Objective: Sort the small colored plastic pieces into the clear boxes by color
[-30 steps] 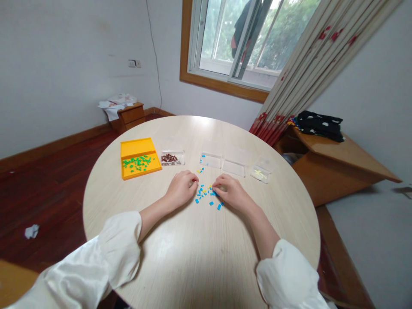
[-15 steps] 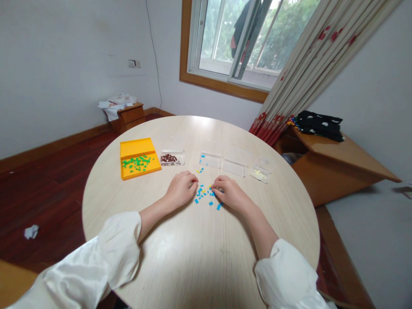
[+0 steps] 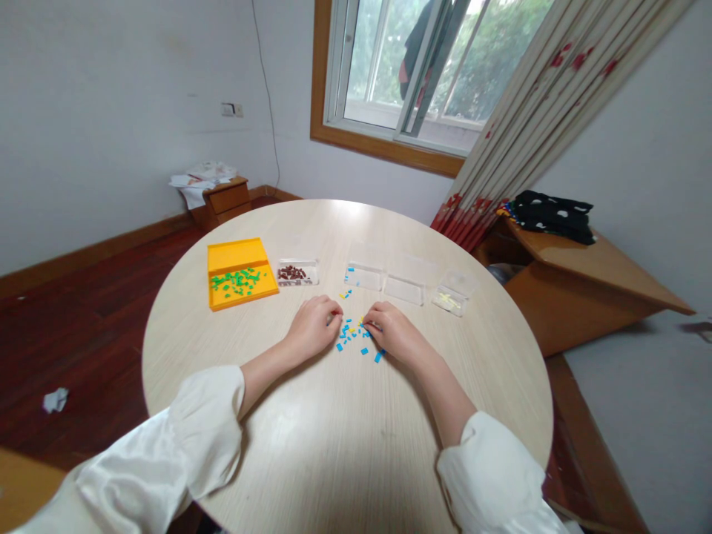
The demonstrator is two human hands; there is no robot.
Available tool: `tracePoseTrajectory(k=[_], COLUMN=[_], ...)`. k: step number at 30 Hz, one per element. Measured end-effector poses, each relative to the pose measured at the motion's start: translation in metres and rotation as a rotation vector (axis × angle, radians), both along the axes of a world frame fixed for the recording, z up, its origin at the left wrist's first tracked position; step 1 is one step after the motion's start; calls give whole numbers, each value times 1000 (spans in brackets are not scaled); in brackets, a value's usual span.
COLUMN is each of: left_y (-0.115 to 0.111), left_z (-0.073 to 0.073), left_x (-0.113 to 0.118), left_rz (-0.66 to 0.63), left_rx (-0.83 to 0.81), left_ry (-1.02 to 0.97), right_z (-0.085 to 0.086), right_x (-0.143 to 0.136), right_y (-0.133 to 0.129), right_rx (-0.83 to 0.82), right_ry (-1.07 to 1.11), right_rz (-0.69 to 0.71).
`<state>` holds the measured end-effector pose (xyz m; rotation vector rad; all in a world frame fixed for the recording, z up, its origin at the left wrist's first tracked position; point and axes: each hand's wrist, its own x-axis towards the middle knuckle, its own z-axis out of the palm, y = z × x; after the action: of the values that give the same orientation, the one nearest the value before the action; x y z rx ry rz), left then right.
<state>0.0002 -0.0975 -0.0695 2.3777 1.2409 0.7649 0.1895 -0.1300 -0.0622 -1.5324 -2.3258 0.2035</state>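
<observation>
Small blue building bricks (image 3: 365,351) lie scattered on the table between my hands, with a few yellow ones (image 3: 352,330) among them. My left hand (image 3: 316,324) rests at the left edge of this pile, its fingers curled and thumb near the index finger; what is between them, if anything, is hidden. On the other side, my right hand (image 3: 391,326) is closed in a pinch, fingertips down at the pile beside a yellow brick. Whether that brick is in its grip is too small to tell. Beyond the hands, a clear tray (image 3: 363,286) has some blue bricks in it.
An open yellow box (image 3: 234,243) with green bricks stands at the left, beside a clear tray of brown bricks (image 3: 293,273). Right of centre are another clear tray (image 3: 404,300) and one with pale yellow pieces (image 3: 448,300). The round table's edge (image 3: 145,348) curves around.
My right hand has shifted slightly to the left over the bricks. The left hand stays where it was.
</observation>
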Motion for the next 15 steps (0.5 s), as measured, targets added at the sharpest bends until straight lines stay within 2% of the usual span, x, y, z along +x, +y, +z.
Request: tracePoseTrajectory(k=[3, 8, 12, 15], left_y=[0, 0, 0, 0], left_z=[-1, 1, 2, 2], left_x=[-1, -1, -1, -2], left_rz=[3, 6, 12, 13], left_rx=[-3, -10, -8, -4], left_ry=[-1, -5, -5, -11], right_z=[2, 7, 3, -2], right_x=[0, 12, 44, 74], right_y=[-2, -4, 4, 9], right_rx=[33, 127, 230, 316], right_ry=[44, 155, 195, 230], right_rz=[-14, -178, -333, -505])
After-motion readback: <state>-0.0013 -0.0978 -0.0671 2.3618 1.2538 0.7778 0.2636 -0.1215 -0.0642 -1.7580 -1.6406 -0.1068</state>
